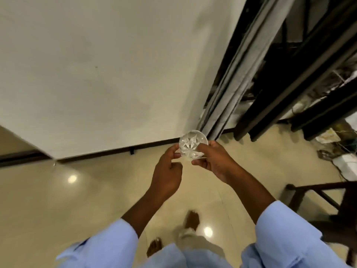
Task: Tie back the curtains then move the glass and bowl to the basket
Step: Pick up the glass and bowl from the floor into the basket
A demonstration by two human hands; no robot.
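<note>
- the glass (193, 147), clear with a cut star pattern, is held in the air between both hands, in front of the person and above the floor (77, 200).
- the right hand (214, 161) grips the glass from the right, its fingers (201, 147) curled around the side.
- the left hand (168, 171) touches the glass at its left edge with thumb and forefinger tips in a light pinch; its other fingers are curled in.
- behind the glass hangs a grey curtain (231, 89), gathered beside a dark window frame (280, 84).
- a white wall (96, 74) fills the left.
- a dark wooden chair (316, 200) stands at the right.
- light blue sleeves (289, 233) cover both forearms; bare feet (192, 219) show on the glossy floor.
</note>
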